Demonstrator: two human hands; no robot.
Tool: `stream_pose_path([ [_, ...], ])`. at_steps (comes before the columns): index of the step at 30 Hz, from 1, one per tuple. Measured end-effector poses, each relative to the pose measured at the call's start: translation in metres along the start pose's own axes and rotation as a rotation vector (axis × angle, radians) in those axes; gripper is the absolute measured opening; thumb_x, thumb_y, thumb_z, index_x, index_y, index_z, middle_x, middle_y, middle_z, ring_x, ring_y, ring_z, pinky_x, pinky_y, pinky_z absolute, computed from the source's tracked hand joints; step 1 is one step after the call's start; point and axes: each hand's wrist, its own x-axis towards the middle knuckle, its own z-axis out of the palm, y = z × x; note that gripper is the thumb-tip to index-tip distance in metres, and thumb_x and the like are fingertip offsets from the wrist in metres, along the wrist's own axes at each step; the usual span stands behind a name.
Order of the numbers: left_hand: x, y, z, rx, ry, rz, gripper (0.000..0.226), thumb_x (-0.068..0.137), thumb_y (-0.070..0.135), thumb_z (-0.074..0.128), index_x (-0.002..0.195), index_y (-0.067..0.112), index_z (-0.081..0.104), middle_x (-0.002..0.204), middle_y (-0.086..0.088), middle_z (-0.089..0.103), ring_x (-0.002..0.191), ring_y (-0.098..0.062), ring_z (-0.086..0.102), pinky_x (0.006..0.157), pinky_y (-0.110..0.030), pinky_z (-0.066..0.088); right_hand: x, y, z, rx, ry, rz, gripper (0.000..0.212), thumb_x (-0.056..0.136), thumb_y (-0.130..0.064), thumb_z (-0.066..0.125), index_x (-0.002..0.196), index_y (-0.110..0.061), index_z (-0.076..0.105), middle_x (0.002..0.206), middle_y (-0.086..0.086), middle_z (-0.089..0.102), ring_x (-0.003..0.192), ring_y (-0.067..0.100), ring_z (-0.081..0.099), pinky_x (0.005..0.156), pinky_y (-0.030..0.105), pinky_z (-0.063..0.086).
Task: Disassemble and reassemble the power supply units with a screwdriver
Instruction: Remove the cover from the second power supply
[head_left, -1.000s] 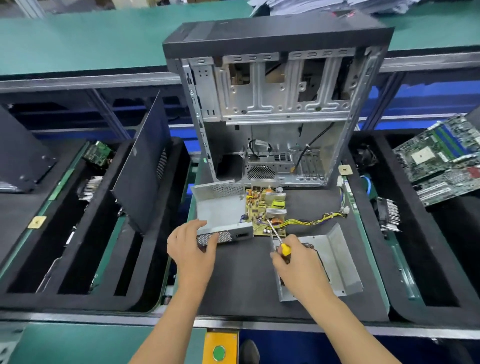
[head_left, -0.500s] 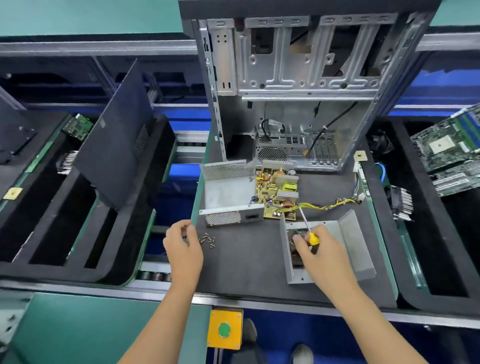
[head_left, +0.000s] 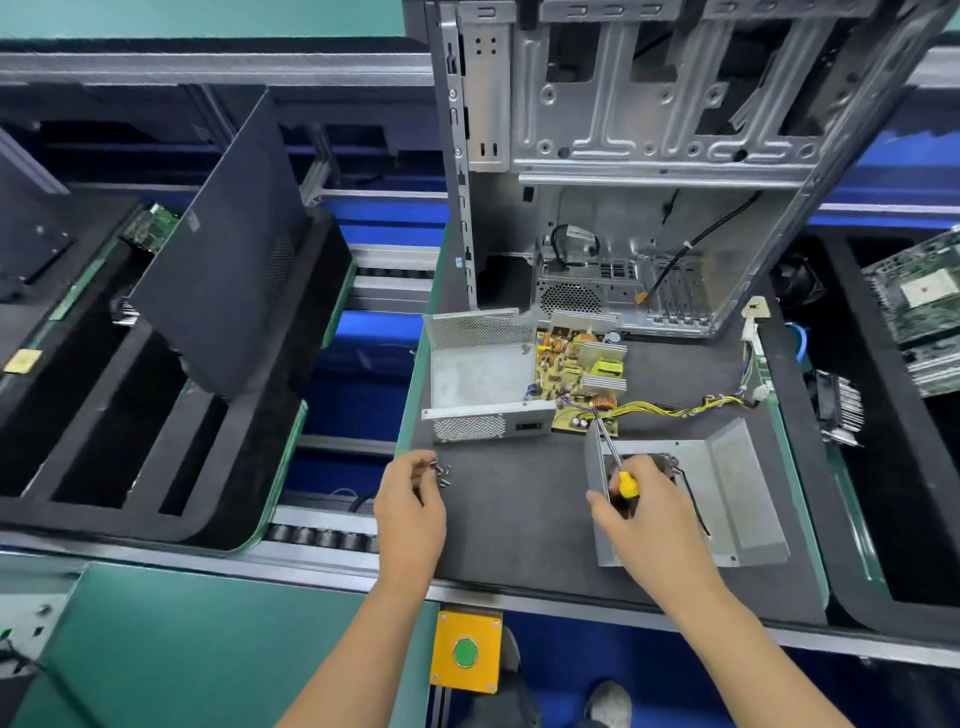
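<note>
Surface: black padded table (head_left: 519, 519) with a green rim, set in a conveyor line; similar black trays sit to both sides.
Background: open computer case (head_left: 649, 171) stands at the far edge of the table, bare metal interior facing the camera, its top cut off by the frame.
PSU shell: open grey housing (head_left: 483, 374) lies left of centre, perforated walls at its far and near sides, long axis left to right.
PSU board: yellow circuit board (head_left: 582, 379) rests just right of the housing, touching it; a yellow wire bundle (head_left: 675, 410) runs off to the right toward the table edge.
PSU cover: bent grey cover plate (head_left: 727, 499) lies near right, inner face up, partly hidden by the right hand.
Screwdriver: screwdriver (head_left: 613, 457) points away and slightly left, its tip at the near edge of the board, yellow handle toward the person.
Right hand: right hand (head_left: 644, 519) has its fingers wrapped round the handle; most of the grip is hidden inside the fist.
Left hand: left hand (head_left: 410, 504) is at the near left edge of the table, fingers curled at a small cluster of loose screws (head_left: 443, 473); cannot tell whether one is pinched.
Hidden: fan and black lead inside the cover show only in part.
Open room: bare table between the two hands and in front of the housing; the left hand is close to the green rim.
Below: yellow box with a green button (head_left: 465, 652) under the table edge.
</note>
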Motion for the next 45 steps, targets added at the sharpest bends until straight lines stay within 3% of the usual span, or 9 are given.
stream_pose_path([
  [12,-0.005,0.008,0.007,-0.133,0.021,-0.044,0.020,0.096,0.011,0.062,0.098,0.031,0.065,0.096,0.016,0.068,0.090,-0.003,0.064,0.079,-0.016,0.050,0.004,0.001,-0.001,-0.047,-0.023,-0.011,0.030,0.087,-0.029,0.068,0.077,-0.028,0.040,0.070,-0.006,0.050,0.060,0.013,0.047,0.051,0.029,0.039],
  [19,-0.002,0.003,0.002,-0.176,0.045,-0.081,0.020,0.098,0.017,0.060,0.095,0.037,0.063,0.089,0.022,0.066,0.085,-0.004,0.064,0.071,-0.010,0.047,0.002,0.003,-0.008,-0.064,-0.056,0.022,0.036,0.084,-0.045,0.071,0.078,-0.025,0.042,0.072,-0.003,0.052,0.063,0.014,0.050,0.051,0.025,0.039],
  [26,-0.005,0.003,0.004,-0.126,0.041,-0.025,0.013,0.100,0.029,0.056,0.091,0.038,0.062,0.087,0.018,0.064,0.081,-0.006,0.061,0.067,-0.016,0.045,0.000,0.005,-0.013,0.101,-0.014,0.035,0.033,0.089,-0.058,0.049,0.076,-0.028,0.048,0.070,-0.003,0.051,0.062,0.013,0.049,0.054,0.027,0.039],
  [29,-0.008,0.011,0.010,-0.126,-0.028,0.058,0.018,0.099,0.041,0.049,0.087,0.039,0.063,0.083,0.015,0.065,0.080,-0.008,0.060,0.066,-0.014,0.043,-0.004,0.009,-0.016,0.222,-0.007,0.088,0.027,0.100,-0.046,0.038,0.079,-0.035,0.052,0.077,-0.004,0.055,0.067,0.018,0.054,0.060,0.032,0.048],
  [33,-0.013,0.024,0.025,-0.143,-0.181,0.145,0.024,0.101,0.032,0.051,0.083,0.037,0.066,0.077,0.012,0.066,0.071,-0.011,0.062,0.065,-0.020,0.046,-0.011,0.008,-0.029,0.412,0.004,0.183,0.023,0.103,-0.024,0.043,0.097,-0.032,0.063,0.082,0.006,0.064,0.058,0.015,0.062,0.049,0.015,0.046],
  [36,-0.018,0.039,0.043,-0.174,-0.346,0.145,0.023,0.093,0.054,0.046,0.086,0.043,0.065,0.077,0.013,0.069,0.065,-0.010,0.065,0.062,-0.020,0.049,-0.016,0.016,-0.053,0.516,0.025,0.204,0.015,0.101,-0.028,0.051,0.103,-0.033,0.065,0.067,0.004,0.069,0.056,0.015,0.065,0.055,0.024,0.052],
  [40,-0.022,0.053,0.066,-0.204,-0.481,0.085,0.019,0.091,0.056,0.050,0.089,0.047,0.067,0.084,0.013,0.072,0.071,-0.009,0.069,0.064,-0.027,0.055,-0.016,0.032,-0.106,0.673,0.221,0.141,0.009,0.094,-0.038,0.062,0.101,-0.039,0.067,0.080,0.002,0.072,0.066,0.024,0.070,0.056,0.033,0.057],
  [43,-0.024,0.061,0.077,-0.235,-0.512,-0.002,0.017,0.098,0.042,0.055,0.088,0.049,0.067,0.087,0.012,0.074,0.073,-0.011,0.070,0.066,-0.030,0.057,-0.005,0.060,-0.137,0.547,0.412,0.200,0.023,0.086,-0.049,0.061,0.103,-0.036,0.070,0.082,-0.005,0.073,0.071,0.012,0.069,0.055,0.027,0.054],
  [45,-0.026,0.066,0.080,-0.241,-0.544,-0.046,0.014,0.097,0.043,0.057,0.089,0.050,0.067,0.089,0.011,0.074,0.078,-0.010,0.071,0.066,-0.030,0.059,0.006,0.088,-0.142,0.294,0.407,0.286,0.020,0.091,-0.043,0.059,0.105,-0.034,0.071,0.075,-0.007,0.071,0.067,0.009,0.067,0.056,0.027,0.053],
])
